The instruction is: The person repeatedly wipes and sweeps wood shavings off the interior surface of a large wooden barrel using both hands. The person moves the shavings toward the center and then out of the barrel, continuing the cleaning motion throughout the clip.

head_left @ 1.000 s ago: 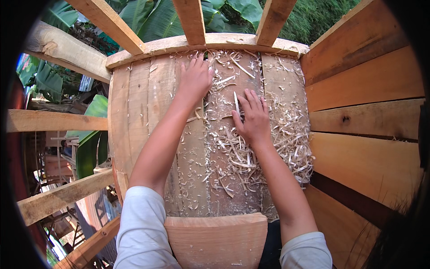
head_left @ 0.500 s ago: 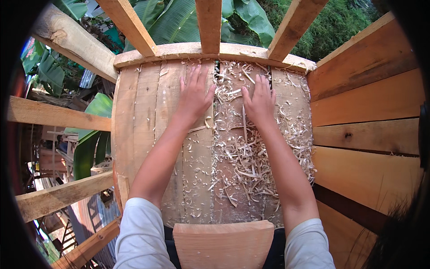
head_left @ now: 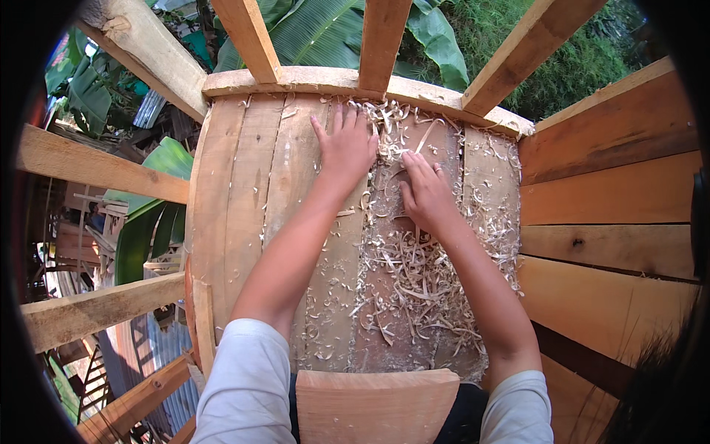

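Curly wood shavings (head_left: 421, 270) lie scattered over a floor of wooden planks (head_left: 248, 170), thickest at the right of the middle. My left hand (head_left: 346, 152) is open, palm down with fingers apart, near the far edge of the planks and beside a small heap of shavings (head_left: 393, 122). Palm down as well, my right hand (head_left: 429, 194) reaches to the near side of that heap. Its fingers are stretched out and touch loose curls; a ring shows on one finger. Neither hand grips anything that I can see.
A pale wooden rail (head_left: 310, 76) with upright slats (head_left: 384, 44) bounds the far side. Horizontal planks (head_left: 606, 240) wall the right, and spaced bars (head_left: 103, 163) the left. Close to me stands a smooth board (head_left: 377, 407). Banana leaves (head_left: 325, 33) grow beyond the rail.
My right hand has moved nearer to me and toward the left hand. The left hand's fingers have shifted against the heap of shavings, which is now bunched between the hands. The view has shifted slightly.
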Action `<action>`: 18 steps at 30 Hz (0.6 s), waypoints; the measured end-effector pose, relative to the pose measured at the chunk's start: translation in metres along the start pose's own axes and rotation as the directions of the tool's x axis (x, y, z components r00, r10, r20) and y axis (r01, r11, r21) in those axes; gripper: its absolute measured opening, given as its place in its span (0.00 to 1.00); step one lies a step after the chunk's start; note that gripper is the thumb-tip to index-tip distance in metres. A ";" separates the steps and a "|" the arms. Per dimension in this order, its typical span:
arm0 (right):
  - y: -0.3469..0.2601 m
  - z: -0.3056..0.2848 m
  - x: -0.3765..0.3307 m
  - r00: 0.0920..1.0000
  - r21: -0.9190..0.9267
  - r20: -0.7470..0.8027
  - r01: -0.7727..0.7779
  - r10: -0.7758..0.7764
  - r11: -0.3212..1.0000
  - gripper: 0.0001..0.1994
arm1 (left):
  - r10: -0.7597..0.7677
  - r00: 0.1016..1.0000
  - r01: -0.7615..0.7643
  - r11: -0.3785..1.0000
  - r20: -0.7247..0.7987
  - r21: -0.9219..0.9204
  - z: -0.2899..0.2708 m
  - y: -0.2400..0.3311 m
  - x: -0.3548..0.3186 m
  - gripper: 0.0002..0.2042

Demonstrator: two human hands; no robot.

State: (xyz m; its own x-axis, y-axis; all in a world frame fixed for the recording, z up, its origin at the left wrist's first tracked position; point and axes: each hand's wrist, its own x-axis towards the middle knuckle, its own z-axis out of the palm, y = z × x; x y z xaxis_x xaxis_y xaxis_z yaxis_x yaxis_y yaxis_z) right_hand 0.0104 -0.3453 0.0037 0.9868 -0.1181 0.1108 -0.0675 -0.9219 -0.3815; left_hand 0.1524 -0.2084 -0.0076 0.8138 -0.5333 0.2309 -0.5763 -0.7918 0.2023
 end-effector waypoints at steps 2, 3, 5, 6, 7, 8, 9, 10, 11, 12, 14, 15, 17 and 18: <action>-0.005 0.011 0.006 0.997 -0.085 0.014 0.073 -0.072 0.994 0.27 | 0.013 0.998 -0.020 0.993 -0.066 -0.113 -0.008 -0.003 0.000 0.23; -0.008 0.014 0.012 0.998 -0.071 0.002 0.058 -0.058 0.996 0.28 | 0.062 0.998 -0.067 0.986 -0.031 -0.152 -0.014 -0.004 -0.005 0.23; -0.011 0.021 0.032 0.999 -0.035 -0.018 0.029 -0.029 0.999 0.28 | 0.162 0.986 -0.149 0.962 0.042 -0.229 -0.022 -0.010 -0.020 0.22; -0.010 0.026 0.043 0.999 -0.070 -0.025 0.034 -0.035 0.997 0.28 | 0.256 0.966 -0.247 0.951 0.027 -0.186 -0.023 -0.011 -0.028 0.21; -0.006 0.027 0.049 0.999 -0.072 -0.041 -0.005 0.003 0.997 0.28 | 0.296 0.955 -0.290 0.943 0.013 -0.161 -0.019 -0.011 -0.032 0.21; -0.007 0.025 0.058 0.998 -0.075 -0.054 -0.028 0.024 0.997 0.28 | 0.322 0.947 -0.320 0.938 -0.005 -0.131 -0.017 -0.011 -0.036 0.21; -0.007 0.024 0.064 0.997 -0.079 -0.067 -0.053 0.048 0.995 0.28 | 0.350 0.936 -0.351 0.931 -0.024 -0.103 -0.014 -0.012 -0.037 0.21; -0.005 0.025 0.065 0.989 -0.115 -0.137 -0.074 0.058 0.991 0.27 | 0.352 0.936 -0.352 0.933 -0.009 -0.069 -0.011 -0.013 -0.037 0.22; -0.005 0.022 0.065 0.989 -0.067 -0.139 -0.066 0.057 0.996 0.26 | 0.314 0.949 -0.315 0.948 -0.022 -0.035 -0.009 -0.010 -0.033 0.22; -0.008 0.013 0.064 0.989 -0.017 -0.137 -0.052 0.049 0.999 0.25 | 0.269 0.963 -0.269 0.963 -0.036 0.002 -0.007 -0.008 -0.030 0.21; -0.006 0.004 0.058 0.990 0.041 -0.139 0.005 0.000 0.999 0.24 | 0.199 0.978 -0.197 0.980 -0.055 0.038 -0.003 -0.001 -0.019 0.20; -0.004 0.005 0.054 0.992 0.005 -0.115 0.048 -0.047 0.999 0.25 | 0.179 0.982 -0.177 0.983 -0.057 0.042 -0.003 0.003 -0.009 0.20; -0.001 0.012 0.047 0.989 -0.064 -0.068 0.126 -0.130 0.990 0.25 | 0.149 0.987 -0.149 0.989 -0.068 0.003 -0.006 0.006 -0.003 0.19; -0.001 0.017 0.047 0.991 -0.125 -0.052 0.115 -0.122 0.985 0.25 | 0.139 0.987 -0.142 0.989 -0.077 -0.040 -0.008 0.006 0.000 0.19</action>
State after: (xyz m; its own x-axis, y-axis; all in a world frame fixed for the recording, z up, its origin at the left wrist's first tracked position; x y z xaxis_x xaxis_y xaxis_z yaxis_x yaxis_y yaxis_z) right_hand 0.0593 -0.3435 -0.0060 0.9787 -0.0238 0.2040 0.0282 -0.9683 -0.2481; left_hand 0.1479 -0.2106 0.0016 0.7177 -0.6138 0.3289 -0.6887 -0.6955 0.2049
